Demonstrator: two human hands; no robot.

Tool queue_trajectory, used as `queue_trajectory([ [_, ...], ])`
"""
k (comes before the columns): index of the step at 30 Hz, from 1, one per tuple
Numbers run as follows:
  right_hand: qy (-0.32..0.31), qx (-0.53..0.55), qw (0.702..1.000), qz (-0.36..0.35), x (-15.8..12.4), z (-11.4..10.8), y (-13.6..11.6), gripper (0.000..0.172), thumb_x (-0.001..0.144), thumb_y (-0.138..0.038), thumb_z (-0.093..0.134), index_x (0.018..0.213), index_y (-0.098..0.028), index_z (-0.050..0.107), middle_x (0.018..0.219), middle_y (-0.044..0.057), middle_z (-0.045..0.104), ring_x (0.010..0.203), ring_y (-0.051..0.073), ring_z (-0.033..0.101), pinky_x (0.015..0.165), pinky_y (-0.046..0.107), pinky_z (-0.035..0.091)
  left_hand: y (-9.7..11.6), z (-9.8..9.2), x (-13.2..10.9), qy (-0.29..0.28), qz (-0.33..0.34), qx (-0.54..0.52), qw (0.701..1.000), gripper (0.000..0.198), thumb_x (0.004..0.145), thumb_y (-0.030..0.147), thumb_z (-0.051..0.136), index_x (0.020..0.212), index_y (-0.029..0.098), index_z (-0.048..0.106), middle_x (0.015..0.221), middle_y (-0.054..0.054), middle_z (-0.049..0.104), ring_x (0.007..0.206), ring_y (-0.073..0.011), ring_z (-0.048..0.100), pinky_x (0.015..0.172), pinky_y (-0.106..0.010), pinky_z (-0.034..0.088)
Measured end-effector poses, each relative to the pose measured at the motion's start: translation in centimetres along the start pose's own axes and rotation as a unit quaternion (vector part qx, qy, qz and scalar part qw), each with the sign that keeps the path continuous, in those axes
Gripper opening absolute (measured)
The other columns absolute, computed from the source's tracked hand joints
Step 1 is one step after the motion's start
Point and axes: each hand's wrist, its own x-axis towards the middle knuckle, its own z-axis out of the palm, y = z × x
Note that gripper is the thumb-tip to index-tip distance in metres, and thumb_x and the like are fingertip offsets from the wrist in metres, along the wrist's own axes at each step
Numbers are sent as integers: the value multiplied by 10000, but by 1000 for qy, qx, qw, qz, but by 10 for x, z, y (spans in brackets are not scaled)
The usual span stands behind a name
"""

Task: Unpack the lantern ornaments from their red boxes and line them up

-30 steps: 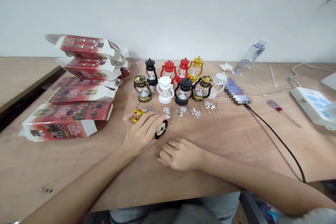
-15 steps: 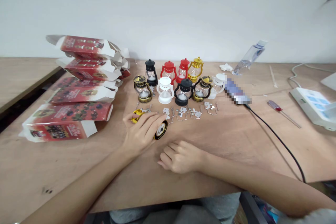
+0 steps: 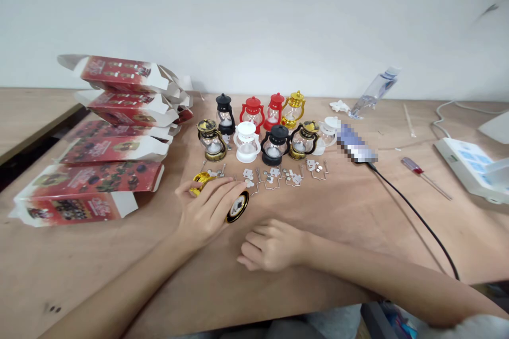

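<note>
My left hand [image 3: 207, 212] is wrapped round a gold lantern [image 3: 237, 206] lying on its side, its round black-rimmed base turned toward the right. The lantern's gold top shows past my fingertips; its middle is hidden under the hand. To the right, my right hand [image 3: 270, 245] rests on the table with its fingers curled in; whether anything is inside them is hidden. Just beyond the hands lie small white tabs, round silver cells and bent wire handles [image 3: 272, 183]. Behind these parts stand several small lanterns, among them a white one [image 3: 246, 141] and a black one [image 3: 275, 144].
Red printed boxes [image 3: 107, 148] with open flaps are piled at the left. On the right are a blurred-out phone-like device [image 3: 353, 140] with a black cable, a screwdriver [image 3: 425, 177], a white power strip [image 3: 471, 167] and a tilted plastic bottle [image 3: 374, 92].
The view has shifted slightly, so things sit a little lower and further left. Both hands keep much the same pose, the left still on the gold lantern.
</note>
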Motion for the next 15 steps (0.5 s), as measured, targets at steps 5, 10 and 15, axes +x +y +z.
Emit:
queue_trajectory([
  [5,18,78,986,146,-2,-28,26,445,968,-246,290,546,-200,421,438,-51,436,395,72,357,422,221,285,-4,-1,-1,-1,4,-5,1000,273,908,133,427,1144,165,561,933,-61,740,870,-197,676,836,-379,303],
  [10,166,30,906,388,-11,-106,113,475,965,-393,324,526,-214,342,455,-40,395,428,91,390,441,233,287,-9,1,-7,2,5,-16,1000,278,920,152,450,1169,147,574,964,-66,729,930,-200,661,876,-359,363],
  [15,67,-146,848,505,-10,-137,233,452,970,-335,271,549,-203,371,532,1,488,538,116,450,561,262,309,-10,5,-16,-44,89,-51,994,451,948,103,342,1398,115,372,1044,-85,712,1062,-217,617,910,-342,436],
])
